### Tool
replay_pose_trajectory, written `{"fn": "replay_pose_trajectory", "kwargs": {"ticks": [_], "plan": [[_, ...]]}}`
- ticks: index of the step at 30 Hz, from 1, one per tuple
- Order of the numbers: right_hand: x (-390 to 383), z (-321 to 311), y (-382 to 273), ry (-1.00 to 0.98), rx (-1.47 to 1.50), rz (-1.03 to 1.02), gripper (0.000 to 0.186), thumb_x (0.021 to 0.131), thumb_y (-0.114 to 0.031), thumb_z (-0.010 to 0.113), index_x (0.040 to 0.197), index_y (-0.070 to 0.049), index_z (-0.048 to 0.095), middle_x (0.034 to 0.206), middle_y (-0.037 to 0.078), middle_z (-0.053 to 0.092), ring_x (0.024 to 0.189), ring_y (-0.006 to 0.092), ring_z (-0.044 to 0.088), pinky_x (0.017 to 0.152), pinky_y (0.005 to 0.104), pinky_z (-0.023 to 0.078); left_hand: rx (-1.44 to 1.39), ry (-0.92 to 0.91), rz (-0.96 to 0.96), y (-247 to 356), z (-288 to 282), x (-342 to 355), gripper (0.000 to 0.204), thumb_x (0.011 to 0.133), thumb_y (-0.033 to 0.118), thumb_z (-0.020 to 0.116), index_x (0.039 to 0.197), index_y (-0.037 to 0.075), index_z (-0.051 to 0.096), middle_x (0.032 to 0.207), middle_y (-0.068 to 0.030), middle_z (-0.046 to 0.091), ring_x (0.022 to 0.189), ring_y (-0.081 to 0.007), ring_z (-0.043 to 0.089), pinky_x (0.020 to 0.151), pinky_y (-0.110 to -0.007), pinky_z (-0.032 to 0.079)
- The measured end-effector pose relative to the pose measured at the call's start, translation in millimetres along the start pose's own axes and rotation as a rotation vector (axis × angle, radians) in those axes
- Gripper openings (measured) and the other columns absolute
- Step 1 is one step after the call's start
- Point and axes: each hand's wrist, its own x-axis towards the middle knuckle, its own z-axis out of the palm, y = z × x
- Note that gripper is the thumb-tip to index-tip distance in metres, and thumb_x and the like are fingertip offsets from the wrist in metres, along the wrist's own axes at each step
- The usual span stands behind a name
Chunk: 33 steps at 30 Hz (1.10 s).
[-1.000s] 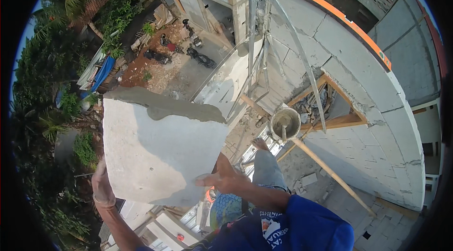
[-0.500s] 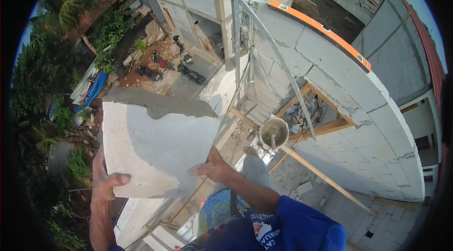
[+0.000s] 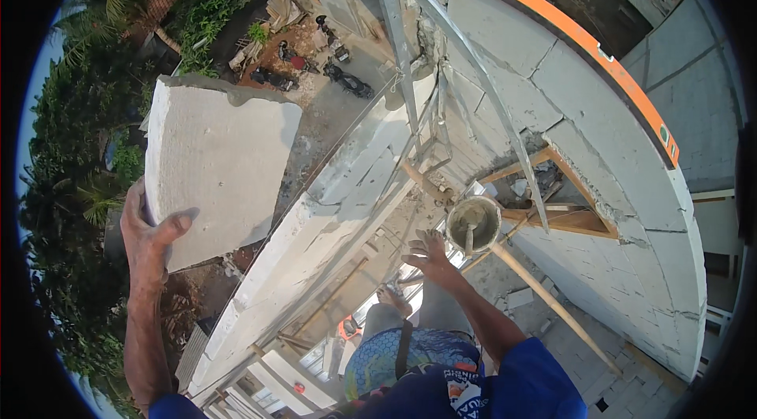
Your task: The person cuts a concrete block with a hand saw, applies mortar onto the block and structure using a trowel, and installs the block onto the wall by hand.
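My left hand (image 3: 150, 223) grips the lower left edge of a large pale concrete block (image 3: 217, 171), its thumb on the broad face. The block is held up at the left, tilted, with grey wet mortar (image 3: 240, 93) along its top edge. My right hand (image 3: 432, 256) is off the block, fingers spread, with nothing in it. It is just left of a round bucket (image 3: 452, 222) of grey mortar. Out of the mortar sticks a tool's handle (image 3: 469, 241); the rest of the tool is buried.
An unfinished block wall (image 3: 315, 222) runs beside the block, with a deep drop beyond. An orange spirit level (image 3: 583, 44) lies on the curved wall top at right. Metal struts (image 3: 481, 80) and a wooden pole (image 3: 552, 305) cross the space. Motorbikes (image 3: 347, 80) stand far below.
My right hand has let go of the block and moved right, opening beside the bucket. The block, now in my left hand alone, has shifted left and up.
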Motion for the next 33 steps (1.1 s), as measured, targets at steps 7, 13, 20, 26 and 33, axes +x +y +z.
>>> {"fn": "replay_pose_trajectory", "kwargs": {"ticks": [7,13,20,26,33], "plan": [[-140.9,-187.0,146.9,0.719,-0.673,0.496,0.062,0.075,-0.027,0.074,0.119,0.010,0.052,0.103,0.027,0.064,0.098,0.0382,0.063,0.085,0.0444,0.048,-0.011,-0.013,0.048,-2.5,101.3,132.1,0.080,0.058,0.032,0.079,0.120,-0.008,0.049,0.105,-0.0182,0.059,0.092,-0.0244,0.061,0.084,-0.035,0.048],[-230.1,-216.0,196.4,0.673,-0.857,0.709,0.065,0.073,-0.029,0.075,0.121,0.009,0.052,0.108,0.030,0.062,0.105,0.0437,0.058,0.089,0.0488,0.046,-0.075,-0.160,0.080,-13.9,209.2,204.9,0.073,0.060,0.019,0.081,0.119,-0.009,0.048,0.102,-0.0171,0.062,0.084,-0.0212,0.064,0.077,-0.032,0.052],[-229.3,-185.7,195.7,0.598,-0.674,0.807,0.059,0.073,-0.032,0.074,0.114,0.006,0.058,0.107,0.028,0.063,0.103,0.0414,0.060,0.090,0.0458,0.047,-0.090,-0.249,0.124,-33.3,309.3,251.6,0.073,0.061,0.019,0.082,0.120,-0.008,0.048,0.104,-0.0184,0.063,0.089,-0.0228,0.065,0.080,-0.033,0.053],[-226.7,-174.4,200.7,0.582,-0.562,0.892,0.055,0.073,-0.033,0.073,0.112,0.004,0.059,0.098,0.024,0.066,0.097,0.0397,0.061,0.085,0.0462,0.048,0.008,-0.285,0.167,-43.6,361.4,267.5,0.069,0.063,0.020,0.081,0.118,-0.008,0.051,0.106,-0.0189,0.064,0.092,-0.0241,0.066,0.081,-0.034,0.052],[-239.4,-175.0,230.1,0.596,-0.777,0.844,0.052,0.074,-0.032,0.072,0.110,0.003,0.060,0.092,0.022,0.065,0.090,0.0379,0.062,0.082,0.0476,0.048,0.021,-0.369,0.161,-55.4,398.5,276.0,0.064,0.061,0.024,0.083,0.112,-0.006,0.058,0.101,-0.0172,0.067,0.091,-0.0245,0.066,0.081,-0.034,0.052]]}}
